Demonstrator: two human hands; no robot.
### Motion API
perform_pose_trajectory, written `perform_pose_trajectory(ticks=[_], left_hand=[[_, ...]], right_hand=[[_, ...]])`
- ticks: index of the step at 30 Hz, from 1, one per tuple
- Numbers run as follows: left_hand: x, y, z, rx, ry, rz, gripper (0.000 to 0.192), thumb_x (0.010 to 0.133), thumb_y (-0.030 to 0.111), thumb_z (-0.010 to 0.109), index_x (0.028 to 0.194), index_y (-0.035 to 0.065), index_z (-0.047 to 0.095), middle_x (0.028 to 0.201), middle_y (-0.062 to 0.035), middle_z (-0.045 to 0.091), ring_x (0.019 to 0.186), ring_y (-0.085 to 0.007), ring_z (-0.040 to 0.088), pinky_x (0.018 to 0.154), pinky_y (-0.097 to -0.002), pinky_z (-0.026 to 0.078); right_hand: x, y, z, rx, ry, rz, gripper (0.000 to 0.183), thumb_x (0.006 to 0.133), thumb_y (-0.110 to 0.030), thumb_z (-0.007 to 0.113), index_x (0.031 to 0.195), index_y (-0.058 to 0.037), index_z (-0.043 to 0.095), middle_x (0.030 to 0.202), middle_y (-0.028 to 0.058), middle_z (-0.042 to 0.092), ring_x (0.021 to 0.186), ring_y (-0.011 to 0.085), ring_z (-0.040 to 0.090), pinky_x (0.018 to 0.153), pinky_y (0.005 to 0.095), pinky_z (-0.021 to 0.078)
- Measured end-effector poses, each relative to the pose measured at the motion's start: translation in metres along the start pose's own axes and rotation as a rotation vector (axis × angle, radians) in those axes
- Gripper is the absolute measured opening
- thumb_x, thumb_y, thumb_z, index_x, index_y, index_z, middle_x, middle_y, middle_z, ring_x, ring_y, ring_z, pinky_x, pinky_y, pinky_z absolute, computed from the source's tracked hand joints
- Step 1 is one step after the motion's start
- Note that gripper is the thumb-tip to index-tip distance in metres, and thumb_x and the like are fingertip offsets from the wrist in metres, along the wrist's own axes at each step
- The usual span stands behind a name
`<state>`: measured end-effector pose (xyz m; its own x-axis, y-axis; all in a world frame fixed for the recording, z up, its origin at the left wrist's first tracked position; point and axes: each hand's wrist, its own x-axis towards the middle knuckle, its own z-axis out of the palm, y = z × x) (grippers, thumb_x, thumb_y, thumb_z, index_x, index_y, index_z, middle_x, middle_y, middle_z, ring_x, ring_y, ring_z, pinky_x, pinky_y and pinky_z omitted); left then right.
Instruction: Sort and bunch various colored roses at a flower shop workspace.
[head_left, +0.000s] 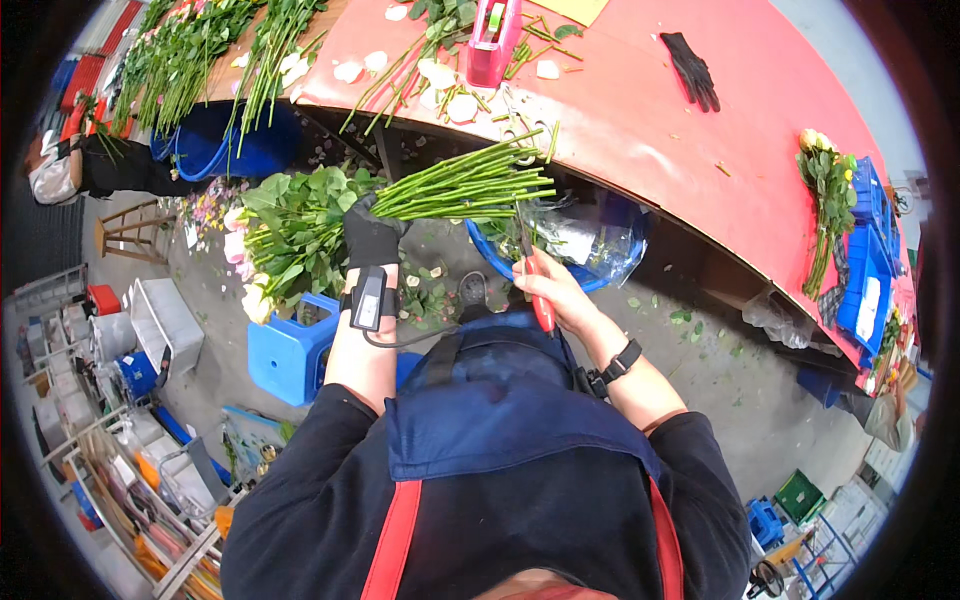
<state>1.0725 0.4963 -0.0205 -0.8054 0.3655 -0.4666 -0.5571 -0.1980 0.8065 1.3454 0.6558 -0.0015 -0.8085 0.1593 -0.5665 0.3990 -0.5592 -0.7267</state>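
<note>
My left hand (373, 231), in a black glove, grips a thick bunch of roses (315, 217) around the stems. The pale pink and cream heads hang to the left, and the green stem ends (480, 180) point right towards the table edge. In my bare right hand (555, 289) are red-handled pruning shears (534, 281). Their blades reach up to the lower stem ends; whether they touch a stem cannot be told. Below the stems, a blue tub (592, 283) contains clear plastic wrap (589, 236) and cut greenery.
The pink-covered table (637, 150) bears a pink tape dispenser (493, 45), scissors (525, 124), a black glove (690, 71), petals and a rose bunch (829, 202) beside blue crates (862, 277). A blue stool (289, 360) stands at left. Co-workers are at both far sides.
</note>
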Motion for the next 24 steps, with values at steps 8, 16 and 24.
perform_pose_trajectory(ticks=[8,16,24], left_hand=[[-0.02,-0.001,0.018,1.066,-0.028,0.312,0.05,0.065,-0.004,0.076,0.112,-0.0093,0.058,0.091,-0.0171,0.07,0.075,-0.0197,0.067,0.067,-0.0291,0.054],[-0.001,-0.025,-0.034,0.915,0.034,0.226,0.045,0.066,-0.006,0.074,0.108,-0.0105,0.059,0.092,-0.0178,0.07,0.075,-0.0195,0.067,0.068,-0.0291,0.054],[0.023,-0.085,-0.028,1.364,-0.007,0.272,0.04,0.064,0.008,0.075,0.102,0.0007,0.064,0.084,-0.0158,0.068,0.074,-0.0241,0.066,0.068,-0.0333,0.053]], right_hand=[[0.004,0.013,0.003,-0.347,0.224,-0.094,0.099,0.074,-0.028,0.074,0.143,0.0128,0.016,0.143,0.0263,0.035,0.133,0.0286,0.038,0.108,0.0343,0.0321],[0.011,0.024,0.017,-0.096,0.155,-0.064,0.034,0.077,-0.01,0.066,0.105,0.0043,0.053,0.084,0.0047,0.059,0.074,0.0111,0.056,0.068,0.0244,0.0464],[0.001,0.07,0.002,0.095,0.248,0.12,0.037,0.083,-0.012,0.061,0.114,0.0023,0.049,0.087,0.0099,0.061,0.074,0.0197,0.064,0.067,0.0326,0.0547]])
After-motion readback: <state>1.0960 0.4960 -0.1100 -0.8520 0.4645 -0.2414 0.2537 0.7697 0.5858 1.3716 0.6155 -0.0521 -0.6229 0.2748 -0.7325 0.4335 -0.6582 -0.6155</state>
